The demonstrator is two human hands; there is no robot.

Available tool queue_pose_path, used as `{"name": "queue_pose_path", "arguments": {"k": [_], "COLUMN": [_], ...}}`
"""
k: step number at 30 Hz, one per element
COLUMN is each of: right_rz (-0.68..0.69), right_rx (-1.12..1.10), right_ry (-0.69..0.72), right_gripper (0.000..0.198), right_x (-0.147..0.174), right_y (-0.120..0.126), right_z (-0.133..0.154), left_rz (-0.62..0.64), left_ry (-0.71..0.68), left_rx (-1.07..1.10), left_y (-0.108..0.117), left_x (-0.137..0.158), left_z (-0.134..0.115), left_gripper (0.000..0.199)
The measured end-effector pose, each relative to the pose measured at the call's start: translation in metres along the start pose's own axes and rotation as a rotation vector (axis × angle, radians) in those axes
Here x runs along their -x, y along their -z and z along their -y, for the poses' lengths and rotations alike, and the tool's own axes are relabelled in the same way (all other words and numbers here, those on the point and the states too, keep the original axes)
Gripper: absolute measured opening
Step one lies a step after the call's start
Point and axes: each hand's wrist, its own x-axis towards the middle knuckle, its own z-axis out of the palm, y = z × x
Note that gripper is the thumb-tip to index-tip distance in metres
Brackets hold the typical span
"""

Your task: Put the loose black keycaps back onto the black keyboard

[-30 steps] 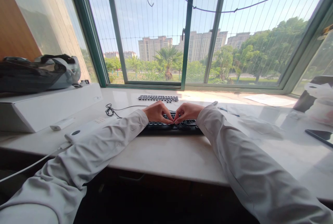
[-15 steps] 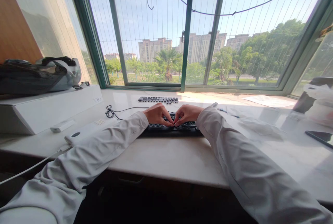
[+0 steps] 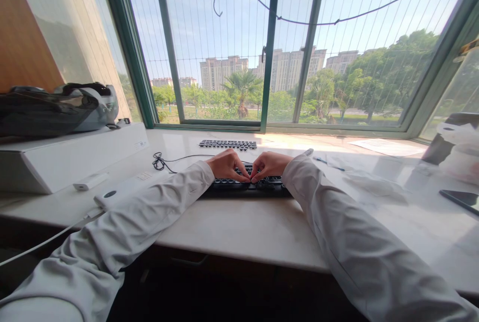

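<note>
A black keyboard (image 3: 239, 191) lies on the pale marble-look counter before me, its cable (image 3: 160, 161) coiled at the left. My left hand (image 3: 229, 165) and my right hand (image 3: 270, 165) meet over its middle, fingertips almost touching. Both hands are closed in a pinch, thumb against finger, at the front rows of keys. What the fingertips hold, if anything, is too small to make out. Behind the keyboard, loose black keycaps (image 3: 227, 144) sit in rows on the counter.
At the left stands a white box (image 3: 75, 157) with a black bag (image 3: 48, 110) on it. A white power strip (image 3: 123, 190) is near my left forearm. To the right lie a pen (image 3: 329, 163), clear plastic wrap (image 3: 376, 185), a paper sheet (image 3: 387, 146) and a phone (image 3: 462, 199).
The view has shifted very slightly. Both hands stay pinched at the same place on the keyboard, with hardly any movement.
</note>
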Motion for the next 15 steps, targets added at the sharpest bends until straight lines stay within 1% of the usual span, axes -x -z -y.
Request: {"name": "queue_pose_path", "arguments": {"k": [3,10,15], "right_rz": [0.004,-0.009,-0.015], "right_rx": [0.006,0.021,0.019], "right_ry": [0.01,0.015,0.017], "right_gripper": [0.039,0.04,0.041], "right_x": [0.001,0.002,0.002], "right_y": [0.001,0.002,0.003], "right_z": [0.003,0.005,0.006], "left_rz": [0.004,0.018,0.061], "left_ry": [-0.008,-0.102,-0.125], "left_rx": [-0.031,-0.062,-0.122], "left_y": [0.0,0.008,0.011], "left_x": [0.0,0.002,0.004], "left_z": [-0.001,-0.01,-0.016], "left_gripper": [0.029,0.02,0.019]}}
